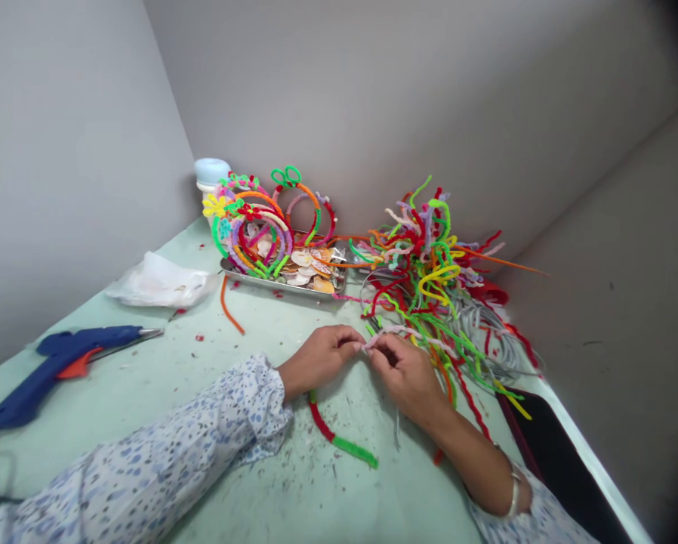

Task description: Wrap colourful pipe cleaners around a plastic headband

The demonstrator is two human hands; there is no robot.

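Observation:
My left hand (pixel 322 357) and my right hand (pixel 408 372) meet in the middle of the pale green table (pixel 203 393), both pinched on a pale pink pipe cleaner (pixel 392 333) that runs off to the right. Under my left hand, part of a headband wrapped in red and green pipe cleaner (pixel 339 438) curves toward me on the table. A tangled pile of loose pipe cleaners in many colours (pixel 429 272) lies just behind and right of my right hand.
A metal tray (pixel 260 281) with several finished colourful headbands (pixel 254 223) and shells stands at the back. A blue glue gun (pixel 61 359) lies at left, a crumpled plastic bag (pixel 158 281) behind it. A loose orange pipe cleaner (pixel 229 306) and grey bare headbands (pixel 486 332) are nearby.

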